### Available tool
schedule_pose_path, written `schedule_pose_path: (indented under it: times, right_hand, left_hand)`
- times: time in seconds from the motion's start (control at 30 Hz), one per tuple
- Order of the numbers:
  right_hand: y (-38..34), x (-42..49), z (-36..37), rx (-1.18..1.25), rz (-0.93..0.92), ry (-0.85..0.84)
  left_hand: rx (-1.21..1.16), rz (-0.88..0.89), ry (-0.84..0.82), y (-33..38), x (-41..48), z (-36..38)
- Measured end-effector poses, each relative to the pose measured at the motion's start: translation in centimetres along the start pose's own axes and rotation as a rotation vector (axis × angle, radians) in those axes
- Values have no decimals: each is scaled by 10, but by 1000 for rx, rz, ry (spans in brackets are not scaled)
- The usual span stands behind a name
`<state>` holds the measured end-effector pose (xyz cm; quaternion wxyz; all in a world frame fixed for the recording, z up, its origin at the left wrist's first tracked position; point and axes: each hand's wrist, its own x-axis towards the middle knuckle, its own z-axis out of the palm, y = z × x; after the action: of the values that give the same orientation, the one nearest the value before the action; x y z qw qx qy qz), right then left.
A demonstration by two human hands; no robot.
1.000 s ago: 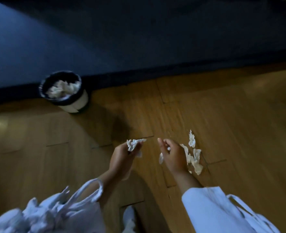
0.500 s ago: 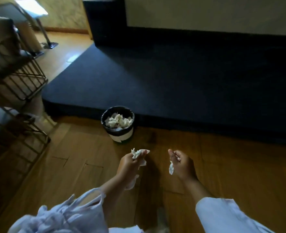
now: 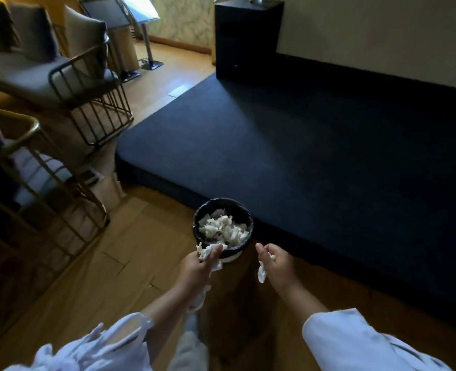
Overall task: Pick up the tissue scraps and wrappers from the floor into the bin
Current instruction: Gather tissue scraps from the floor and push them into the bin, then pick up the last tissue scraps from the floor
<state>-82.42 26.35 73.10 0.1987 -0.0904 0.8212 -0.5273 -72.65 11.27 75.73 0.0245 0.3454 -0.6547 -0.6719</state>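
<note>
1. The crumpled tissue (image 3: 207, 250) in the left hand (image 3: 194, 267) is at the near rim of the bin (image 3: 232, 257). The fingers (image 3: 215, 252) are curled round it and pinch its top, and a loose tail hangs below the wrist. From where I stand, the hand looks short of the opening, so letting go now could leave the wad on the rim or back on the floor (image 3: 114, 277).
2. The right hand (image 3: 277, 266) pinches a thin scrap (image 3: 261, 274) between thumb and curled fingers (image 3: 260, 249). It dangles beside the bin, over bare boards rather than over the opening. Something that light would likely flutter off course if dropped from there.
3. The bin is already heaped with tissue (image 3: 223, 228) almost to its rim. More pieces might slide off the pile and spill over the edge unless they are pressed down.
4. The bin looks small and light, and it stands just beside the dark raised platform (image 3: 275, 156). A knock from either hand could tip it and scatter everything.
5. I can see no wrappers or scraps lying on the boards in this view, so some could be missed out of sight.
</note>
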Motion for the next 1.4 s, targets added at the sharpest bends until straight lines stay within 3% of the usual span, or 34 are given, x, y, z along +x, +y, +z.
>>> schedule_pose_path:
  times: [0.37,0.67,0.83,1.1,1.4]
  right_hand:
    - [-29,187,82,231,165,66]
    - [23,310,99,446,573,131]
    - [91,375,124,342,723,77]
    - [178,442,151,188,808,37]
    - [165,430,146,126,791,-28]
  left_hand:
    - [-21,-112,-172,64,210,-27]
    - [-20,-348,-118,21,344,4]
    - [211,-500,9,-37,420,22]
    - [239,-589,32,-123,503,45]
    - [381,-552,-70,-107,500,36]
